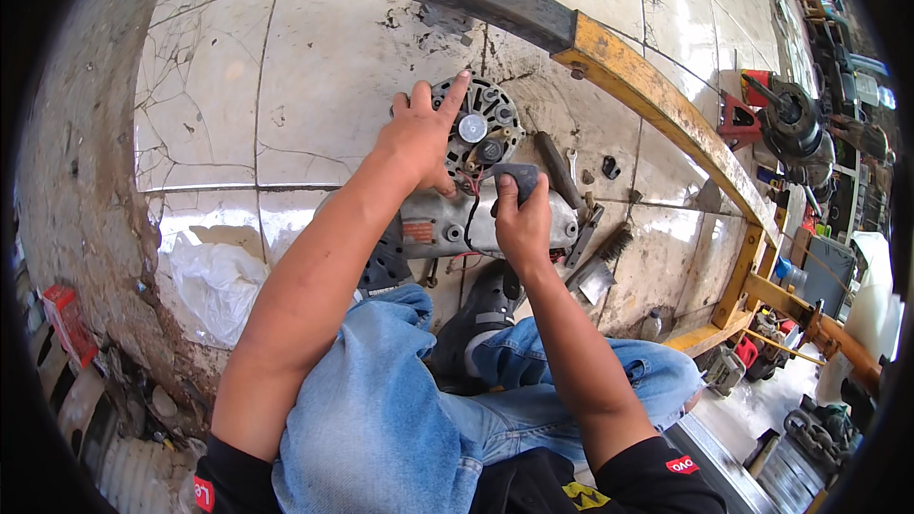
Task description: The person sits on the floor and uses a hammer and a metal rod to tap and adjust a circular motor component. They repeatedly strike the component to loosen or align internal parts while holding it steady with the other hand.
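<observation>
Grey, round, slotted alternator (pixel 500 114) meets splayed left hand (pixel 419 138); right hand (pixel 523 227) grips dark tool (pixel 519 178).

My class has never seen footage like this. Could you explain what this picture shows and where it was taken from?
No robot is at work here: these are a person's two bare hands. The picture comes from a wide fisheye camera worn on the head, looking down, so straight edges bend near the rim.

The left hand is spread against a round metal part, which looks like an alternator. The right hand holds a dark tool; its exact kind is hard to tell. Nearer the person is a silver casing. On the tiled floor, a wrench lies to the right and a white plastic bag to the left.
</observation>
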Demonstrator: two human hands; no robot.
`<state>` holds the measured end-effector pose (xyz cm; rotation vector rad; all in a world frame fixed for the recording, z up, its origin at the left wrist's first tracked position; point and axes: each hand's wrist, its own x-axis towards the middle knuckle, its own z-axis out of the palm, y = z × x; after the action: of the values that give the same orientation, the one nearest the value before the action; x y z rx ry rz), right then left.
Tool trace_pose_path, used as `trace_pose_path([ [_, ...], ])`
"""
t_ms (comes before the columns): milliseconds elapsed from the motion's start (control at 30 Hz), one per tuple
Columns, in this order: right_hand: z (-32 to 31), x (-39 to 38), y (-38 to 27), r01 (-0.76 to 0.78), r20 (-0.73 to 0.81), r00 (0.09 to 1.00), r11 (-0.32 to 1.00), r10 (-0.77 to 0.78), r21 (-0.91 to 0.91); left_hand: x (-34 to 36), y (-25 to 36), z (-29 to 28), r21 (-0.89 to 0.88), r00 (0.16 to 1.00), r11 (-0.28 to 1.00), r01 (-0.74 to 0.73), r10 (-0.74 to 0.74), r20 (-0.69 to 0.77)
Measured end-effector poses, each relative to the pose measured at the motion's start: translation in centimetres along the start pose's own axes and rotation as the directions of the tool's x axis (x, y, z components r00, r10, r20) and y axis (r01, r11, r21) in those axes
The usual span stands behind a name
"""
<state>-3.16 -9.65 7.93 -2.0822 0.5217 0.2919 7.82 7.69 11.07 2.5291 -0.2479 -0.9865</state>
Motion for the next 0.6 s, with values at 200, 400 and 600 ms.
trace_pose_path([
  [200, -0.4, 0.0, -1.5, -0.138, 0.015, 0.99, 0.99, 0.137, 0.021, 0.0, -0.1, 0.5, 0.026, 0.999, 1.0, 0.004, -0.003, -0.05],
  [400, -0.1, -0.4, -0.5, -0.01, -0.004, 1.0, 1.0, 0.01, -0.006, -0.1, -0.2, 0.1, 0.011, 1.0, 1.0, 0.003, -0.002, -0.026],
  [600, 0.2, -0.8, -0.6, -0.001, -0.011, 1.0, 0.999, 0.001, -0.041, -0.2, 0.0, 0.2, -0.005, 1.0, 1.0, 0.019, -0.019, -0.018],
])
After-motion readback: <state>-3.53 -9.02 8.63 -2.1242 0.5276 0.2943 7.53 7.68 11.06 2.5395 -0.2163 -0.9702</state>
